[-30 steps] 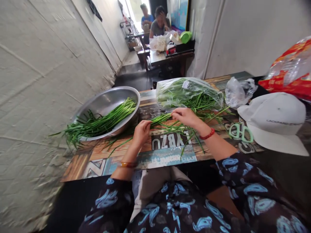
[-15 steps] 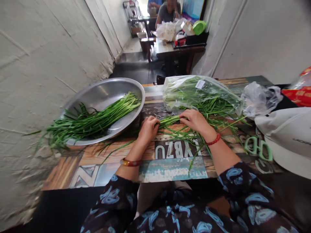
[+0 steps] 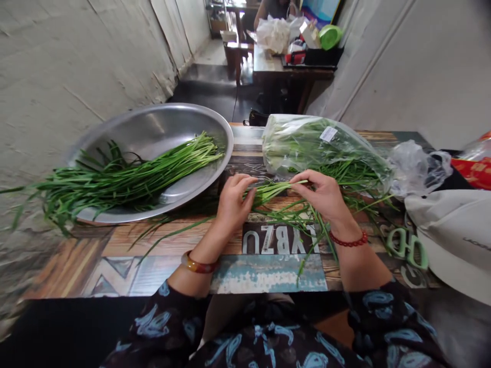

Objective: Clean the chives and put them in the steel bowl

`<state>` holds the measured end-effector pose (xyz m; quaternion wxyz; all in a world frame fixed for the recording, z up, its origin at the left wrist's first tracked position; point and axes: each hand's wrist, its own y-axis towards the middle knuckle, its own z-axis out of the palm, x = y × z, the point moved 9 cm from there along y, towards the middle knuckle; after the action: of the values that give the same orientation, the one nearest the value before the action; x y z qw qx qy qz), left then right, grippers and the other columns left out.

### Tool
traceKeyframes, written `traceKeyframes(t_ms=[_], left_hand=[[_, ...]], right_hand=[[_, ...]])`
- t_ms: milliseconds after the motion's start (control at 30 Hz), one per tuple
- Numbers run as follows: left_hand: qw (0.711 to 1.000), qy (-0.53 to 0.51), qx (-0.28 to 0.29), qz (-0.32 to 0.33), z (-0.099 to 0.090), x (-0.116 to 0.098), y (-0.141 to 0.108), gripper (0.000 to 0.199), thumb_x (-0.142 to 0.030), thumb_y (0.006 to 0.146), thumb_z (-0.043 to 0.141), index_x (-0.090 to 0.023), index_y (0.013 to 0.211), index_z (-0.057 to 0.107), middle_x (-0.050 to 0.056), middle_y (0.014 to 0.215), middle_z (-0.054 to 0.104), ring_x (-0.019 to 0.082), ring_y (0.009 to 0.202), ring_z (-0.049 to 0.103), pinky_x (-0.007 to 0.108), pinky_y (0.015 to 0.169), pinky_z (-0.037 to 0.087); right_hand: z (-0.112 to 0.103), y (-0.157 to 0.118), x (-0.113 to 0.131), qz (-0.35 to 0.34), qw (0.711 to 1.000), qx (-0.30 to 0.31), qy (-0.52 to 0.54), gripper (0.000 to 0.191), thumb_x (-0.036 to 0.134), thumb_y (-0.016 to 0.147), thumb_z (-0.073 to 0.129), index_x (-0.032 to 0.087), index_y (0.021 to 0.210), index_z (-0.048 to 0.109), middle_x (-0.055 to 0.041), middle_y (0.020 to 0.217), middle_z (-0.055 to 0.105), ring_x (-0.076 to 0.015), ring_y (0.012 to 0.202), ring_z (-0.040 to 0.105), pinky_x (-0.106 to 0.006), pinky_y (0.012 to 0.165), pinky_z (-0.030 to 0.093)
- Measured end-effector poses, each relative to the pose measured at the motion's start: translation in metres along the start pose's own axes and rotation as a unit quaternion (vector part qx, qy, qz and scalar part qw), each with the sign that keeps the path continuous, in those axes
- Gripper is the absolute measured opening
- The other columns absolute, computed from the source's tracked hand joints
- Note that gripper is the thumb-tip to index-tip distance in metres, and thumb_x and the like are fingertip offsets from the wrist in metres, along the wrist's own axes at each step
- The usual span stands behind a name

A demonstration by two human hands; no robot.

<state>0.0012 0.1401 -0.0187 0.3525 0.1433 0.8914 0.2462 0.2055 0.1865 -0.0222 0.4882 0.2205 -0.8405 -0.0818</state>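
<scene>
A small bunch of garlic chives [image 3: 273, 190] stretches between my two hands, just above the table. My left hand [image 3: 235, 200] curls loosely round its left part, thumb and fingers on either side of the stalks. At the pale stalk ends, my right hand [image 3: 321, 195] pinches the bunch between thumb and fingers. Loose chives lie on the table under and beside both hands. To the left, a steel basin [image 3: 161, 120] holds a larger heap of chives [image 3: 153, 176], its leaf tips hanging over the rim. Behind my right hand lies a clear plastic bag [image 3: 295, 145] with more chives.
Green-handled scissors [image 3: 407, 247] lie on the patterned table [image 3: 268, 271] at the right, beside a pale cap [image 3: 456, 230]. A crumpled plastic bag [image 3: 418, 166] and a red package [image 3: 473, 171] are behind them. Farther back, a person sits at another table [image 3: 264, 64] with bags on it.
My hands have risen slightly with the chives, and my left thumb and fingers have spread a little. The right hand's pinch on the stalk ends now shows more clearly. The view has shifted.
</scene>
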Motion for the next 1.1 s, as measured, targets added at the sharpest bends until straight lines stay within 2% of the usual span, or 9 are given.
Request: traceKeyframes(t_ms=[100,200,400,467,567,667,800,1000,1100], left_hand=[[0.998,-0.052,0.029,0.019,0.006,-0.013,-0.002,0.022,-0.025,0.094,0.051,-0.017,0.108,0.068,0.010,0.105,0.069,0.021,0.100,0.062,0.034,0.091,0.048],[0.992,-0.097,0.077,0.004,0.013,-0.015,-0.004,0.022,-0.028,0.094,0.053,-0.017,0.101,0.070,0.008,0.092,0.072,0.019,0.086,0.066,0.030,0.080,0.050],[0.977,-0.148,0.116,-0.100,0.006,0.010,-0.003,0.027,-0.035,0.092,0.053,-0.016,0.083,0.070,0.002,0.074,0.070,0.016,0.069,0.063,0.025,0.065,0.049],[0.976,-0.149,0.077,-0.137,-0.003,0.020,0.000,0.025,-0.034,0.091,0.054,-0.016,0.090,0.071,0.003,0.078,0.071,0.016,0.071,0.063,0.025,0.064,0.049],[0.978,-0.119,-0.058,-0.163,-0.026,0.026,0.000,0.026,-0.029,0.092,0.051,-0.017,0.107,0.068,0.005,0.093,0.072,0.017,0.082,0.066,0.027,0.074,0.051],[0.987,-0.089,-0.099,-0.092,-0.033,0.005,0.000,0.023,-0.028,0.095,0.049,-0.017,0.104,0.067,0.006,0.097,0.071,0.017,0.091,0.065,0.030,0.083,0.051],[0.997,-0.056,-0.054,-0.010,-0.024,-0.022,0.000,0.021,-0.030,0.096,0.049,-0.019,0.095,0.067,0.006,0.093,0.067,0.018,0.091,0.061,0.033,0.083,0.050],[0.985,-0.098,0.141,0.002,0.021,-0.028,-0.007,0.015,-0.032,0.089,0.062,-0.018,0.092,0.068,0.003,0.079,0.061,0.016,0.075,0.057,0.028,0.069,0.044],[0.969,-0.154,0.186,-0.042,0.032,-0.024,-0.010,0.023,-0.026,0.093,0.053,-0.016,0.074,0.062,-0.001,0.067,0.053,0.013,0.065,0.050,0.025,0.063,0.038]], right_hand=[[-0.002,-0.004,-0.003,0.060,0.987,-0.034,0.144,0.022,0.043,0.082,0.069,0.023,0.089,0.071,-0.0006,0.075,0.067,-0.0145,0.064,0.057,-0.028,0.060,0.044],[-0.011,-0.002,-0.007,0.064,0.970,-0.090,0.217,0.026,0.047,0.081,0.069,0.023,0.091,0.070,-0.0011,0.077,0.066,-0.0150,0.070,0.059,-0.028,0.065,0.048],[-0.032,0.003,-0.023,0.089,0.953,-0.160,0.240,0.035,0.055,0.089,0.053,0.022,0.093,0.062,-0.0031,0.081,0.061,-0.0144,0.073,0.057,-0.027,0.066,0.049],[-0.028,0.003,-0.026,0.104,0.951,-0.154,0.248,0.036,0.057,0.089,0.052,0.022,0.091,0.061,-0.0027,0.081,0.060,-0.0140,0.072,0.056,-0.026,0.065,0.049],[-0.011,0.000,-0.025,0.120,0.947,-0.133,0.266,0.036,0.056,0.087,0.056,0.021,0.087,0.062,-0.0019,0.079,0.061,-0.0130,0.070,0.056,-0.026,0.066,0.049],[0.008,-0.004,-0.020,0.125,0.953,-0.102,0.256,0.035,0.055,0.087,0.059,0.021,0.087,0.066,-0.0025,0.079,0.064,-0.0140,0.073,0.059,-0.026,0.067,0.050],[0.017,-0.008,-0.014,0.118,0.964,-0.097,0.217,0.034,0.054,0.086,0.061,0.021,0.086,0.070,-0.0025,0.079,0.067,-0.0147,0.074,0.062,-0.027,0.068,0.050],[0.022,-0.012,-0.008,0.107,0.974,-0.107,0.168,0.034,0.052,0.084,0.066,0.020,0.074,0.068,0.0003,0.067,0.065,-0.0124,0.062,0.057,-0.026,0.063,0.047],[0.023,-0.012,-0.009,0.106,0.977,-0.099,0.153,0.038,0.055,0.083,0.066,0.020,0.070,0.067,0.0002,0.063,0.064,-0.0126,0.060,0.057,-0.026,0.060,0.046]])
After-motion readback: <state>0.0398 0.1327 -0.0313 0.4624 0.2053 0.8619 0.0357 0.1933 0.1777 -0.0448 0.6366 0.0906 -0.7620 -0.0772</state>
